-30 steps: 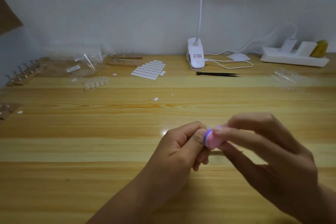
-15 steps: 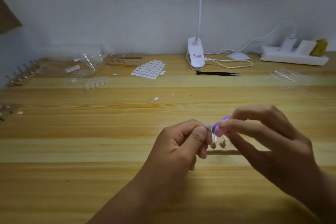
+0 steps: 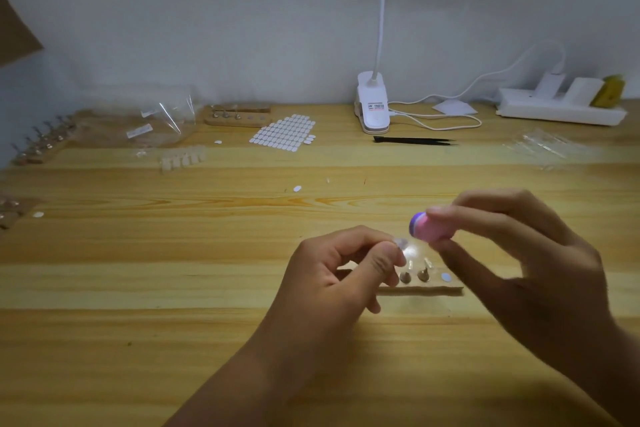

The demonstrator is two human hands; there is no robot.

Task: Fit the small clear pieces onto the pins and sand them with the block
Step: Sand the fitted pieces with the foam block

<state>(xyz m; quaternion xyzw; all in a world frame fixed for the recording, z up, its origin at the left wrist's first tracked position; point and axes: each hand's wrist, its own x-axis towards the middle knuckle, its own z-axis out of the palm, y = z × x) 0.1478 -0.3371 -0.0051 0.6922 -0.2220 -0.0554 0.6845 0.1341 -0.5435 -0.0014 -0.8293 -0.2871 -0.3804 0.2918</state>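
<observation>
My left hand point(image 3: 343, 270) pinches a small clear piece point(image 3: 401, 242) between thumb and forefinger, just above a low wooden pin strip point(image 3: 433, 289). Two metal pins point(image 3: 414, 276) stand on that strip, with a small white oval beside them. My right hand point(image 3: 519, 253) holds the pink and purple sanding block point(image 3: 427, 227) between thumb and fingers, its purple face turned toward the clear piece and a little up and right of it. The two do not touch.
At the back lie a sheet of white ovals point(image 3: 285, 132), another wooden pin strip point(image 3: 237, 116), clear bags point(image 3: 149, 121), a row of clear pieces point(image 3: 183, 158), black tweezers point(image 3: 414, 141), a clip lamp point(image 3: 373, 107) and a power strip point(image 3: 561, 107). More pins stand at the left edge point(image 3: 41, 142).
My right hand has lifted the sanding block up and to the right, away from the clear piece. The pin strip under my hands has come into view.
</observation>
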